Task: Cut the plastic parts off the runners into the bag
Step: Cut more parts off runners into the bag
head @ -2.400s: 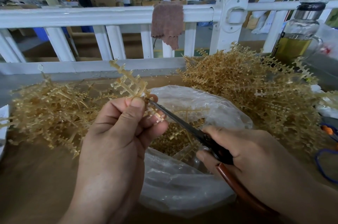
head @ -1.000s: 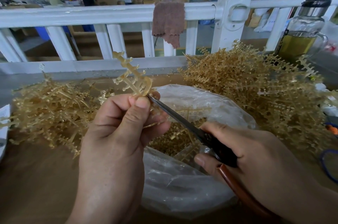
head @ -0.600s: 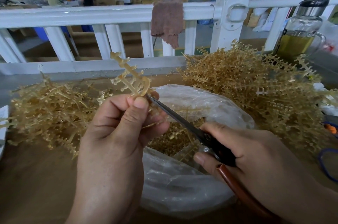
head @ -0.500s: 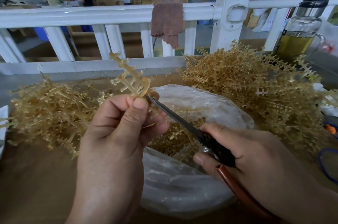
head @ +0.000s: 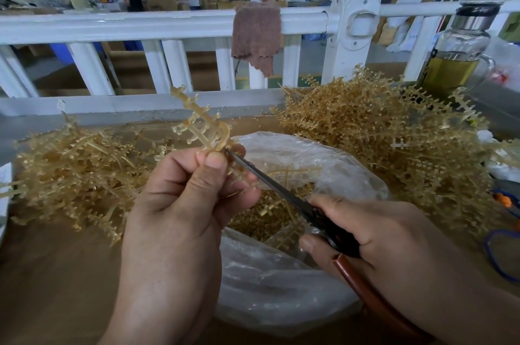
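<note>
**Step in hand:** snipping parts from one runner over the bag.

**Position.** The left hand [head: 183, 204] holds a runner [head: 205, 125] upright above the open mouth of the clear bag [head: 281, 288]. Its fingers [head: 180, 167] and thumb are curled tight and pinch the runner's lower end. The right hand [head: 380, 235] is wrapped round the handles of the scissors [head: 270, 184], and the blade tip meets the runner just beside the left thumb. The blades read as one thin line, so they appear nearly closed. Whether a part sits between them cannot be told. Cut parts [head: 267, 221] lie inside the bag. On the table [head: 56, 274] a right heap [head: 380, 142] and a left heap [head: 76, 173] of runners flank the bag.

**Procedure.**
1. Hold the cutting point over the bag mouth so that each part drops in and not onto the table.
2. Set the blades at the neck where the part joins the runner, close to the part.
3. The tip works very near the thumb, which is probably the main hazard. Slide the pinch lower before closing the blades.
4. Turn the runner between cuts rather than twisting the scissors.
5. The plastic looks thin and springy, so parts may flick away. Cut low in the bag mouth.
</note>
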`<state>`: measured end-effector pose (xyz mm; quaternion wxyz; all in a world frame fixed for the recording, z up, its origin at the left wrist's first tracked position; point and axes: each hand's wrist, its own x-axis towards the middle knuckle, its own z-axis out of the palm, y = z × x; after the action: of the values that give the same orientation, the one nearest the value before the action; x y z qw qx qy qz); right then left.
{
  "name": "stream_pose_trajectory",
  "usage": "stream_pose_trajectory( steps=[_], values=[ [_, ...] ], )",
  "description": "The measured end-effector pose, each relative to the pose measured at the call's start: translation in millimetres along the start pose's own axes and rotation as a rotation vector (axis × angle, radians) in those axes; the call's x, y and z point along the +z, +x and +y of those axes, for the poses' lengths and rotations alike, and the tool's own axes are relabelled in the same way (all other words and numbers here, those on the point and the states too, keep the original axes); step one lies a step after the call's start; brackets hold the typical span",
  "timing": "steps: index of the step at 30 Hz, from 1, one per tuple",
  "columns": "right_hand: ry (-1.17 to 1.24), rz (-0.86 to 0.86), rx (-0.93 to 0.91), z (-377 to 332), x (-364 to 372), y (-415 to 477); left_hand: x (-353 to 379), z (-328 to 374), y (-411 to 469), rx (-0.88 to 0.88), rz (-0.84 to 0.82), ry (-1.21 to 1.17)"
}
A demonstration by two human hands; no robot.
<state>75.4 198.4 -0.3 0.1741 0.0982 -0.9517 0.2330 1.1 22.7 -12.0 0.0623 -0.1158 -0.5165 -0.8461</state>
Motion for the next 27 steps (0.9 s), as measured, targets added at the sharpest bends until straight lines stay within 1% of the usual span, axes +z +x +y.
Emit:
stream_pose_trajectory(
  steps=[4, 8, 11, 15, 18, 21, 23, 27],
  values=[
    [0.056, 0.012, 0.003, 5.8, 5.6, 0.0, -2.5, -0.1, 3.1, -0.041, 0.015, 0.004],
    [0.234, 0.024, 0.062, 11.3, 5.6, -0.4, -12.4, -0.3, 10.5, -0.110, 0.016, 0.103],
    [0.397, 0.150, 0.058, 13.3, 5.4, -1.0, -17.3, 1.2, 13.4, -0.141, -0.046, 0.208],
    [0.711, 0.314, 0.013, 12.2, 7.6, -0.5, -13.3, -3.3, 7.2, -0.181, -0.158, 0.361],
    [0.815, 0.413, -0.049, 6.7, 9.5, 3.8, -8.0, -7.1, 0.5, -0.207, -0.183, 0.421],
    [0.929, 0.415, -0.049, 3.4, 15.0, 5.3, -1.7, -8.9, -4.1, -0.231, -0.218, 0.351],
    [0.878, 0.424, -0.066, 1.1, 15.7, 2.9, 4.3, -11.0, -5.8, -0.287, -0.273, 0.237],
    [0.806, 0.389, 0.007, 0.4, 8.9, 0.3, 8.8, -13.0, -6.2, -0.420, -0.304, 0.030]
  ],
)
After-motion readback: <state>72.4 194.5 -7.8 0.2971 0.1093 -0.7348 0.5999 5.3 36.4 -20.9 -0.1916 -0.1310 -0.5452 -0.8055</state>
